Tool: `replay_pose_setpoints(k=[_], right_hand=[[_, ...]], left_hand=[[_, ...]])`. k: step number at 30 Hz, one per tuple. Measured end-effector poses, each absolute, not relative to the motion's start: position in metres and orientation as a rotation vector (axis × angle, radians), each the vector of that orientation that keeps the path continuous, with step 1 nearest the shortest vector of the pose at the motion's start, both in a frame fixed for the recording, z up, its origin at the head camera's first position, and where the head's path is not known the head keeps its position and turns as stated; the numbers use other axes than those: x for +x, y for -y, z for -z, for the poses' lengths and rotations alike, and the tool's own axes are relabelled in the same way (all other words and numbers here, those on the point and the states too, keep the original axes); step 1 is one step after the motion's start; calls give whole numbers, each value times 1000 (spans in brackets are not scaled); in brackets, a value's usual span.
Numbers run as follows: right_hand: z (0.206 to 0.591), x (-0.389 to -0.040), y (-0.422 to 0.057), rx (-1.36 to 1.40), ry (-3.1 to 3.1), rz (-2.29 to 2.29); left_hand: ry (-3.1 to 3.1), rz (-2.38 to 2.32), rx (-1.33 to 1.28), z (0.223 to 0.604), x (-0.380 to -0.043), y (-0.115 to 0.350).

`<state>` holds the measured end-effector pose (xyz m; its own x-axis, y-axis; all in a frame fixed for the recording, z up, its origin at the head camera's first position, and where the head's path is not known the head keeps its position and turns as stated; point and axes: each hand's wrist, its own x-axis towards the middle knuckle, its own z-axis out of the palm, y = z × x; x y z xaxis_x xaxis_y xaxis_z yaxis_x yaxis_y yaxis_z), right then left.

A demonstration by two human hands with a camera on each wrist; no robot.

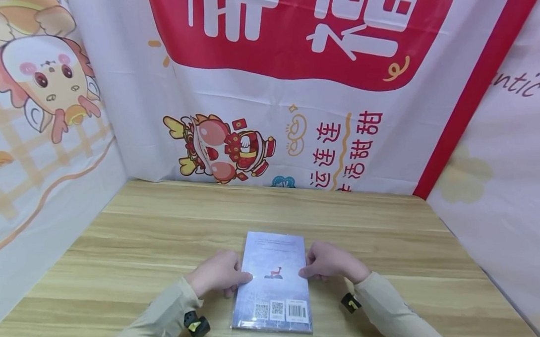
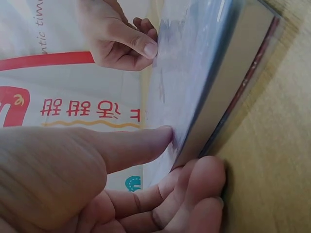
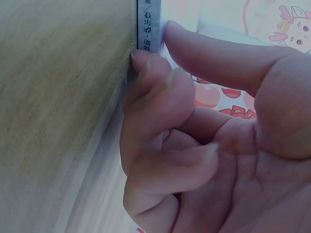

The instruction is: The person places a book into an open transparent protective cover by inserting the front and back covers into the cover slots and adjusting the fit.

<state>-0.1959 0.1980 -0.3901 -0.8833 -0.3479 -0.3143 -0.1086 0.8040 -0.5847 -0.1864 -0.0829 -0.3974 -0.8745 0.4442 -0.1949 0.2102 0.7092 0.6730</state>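
Observation:
A pale blue book [image 1: 274, 292] lies with its back cover up, showing a small red deer, two QR codes and a barcode. My left hand [image 1: 220, 273] pinches its left edge, thumb on the cover and fingertips low against the page side. In the left wrist view, the book's page block [image 2: 233, 63] faces that hand [image 2: 131, 170]. On the opposite edge, my right hand [image 1: 329, 260] pinches the book, thumb on top. The right wrist view shows this hand [image 3: 194, 116] with a forefinger tip at the bottom of the printed spine [image 3: 148, 26].
Under the book is a wood-grain table [image 1: 164, 217]. A white cloth [image 1: 133, 94] with red lettering and a cartoon dragon hangs behind its far edge. Printed cloths also hang at the left and right sides. Each wrist wears a small black device [image 1: 196, 326].

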Motion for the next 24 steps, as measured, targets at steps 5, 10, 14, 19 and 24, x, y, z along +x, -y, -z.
replay_pose_setpoints(k=[5,10,14,19,24], right_hand=[[388,-195,-197,-328,-2567,830],[384,-194,-198,-324,-2573,830],[384,-192,-201,-298,-2568,857],[388,-187,-210,-221,-2516,1043],[389,-184,-220,-197,-2301,1392]], left_hand=[[-2577,-945,518,396,-188,83],[-2608,-934,528,393,-189,82],[-2567,-969,553,395,-190,84],[-2472,-1037,566,398,-192,88],[-2455,-1073,533,394,-194,88]])
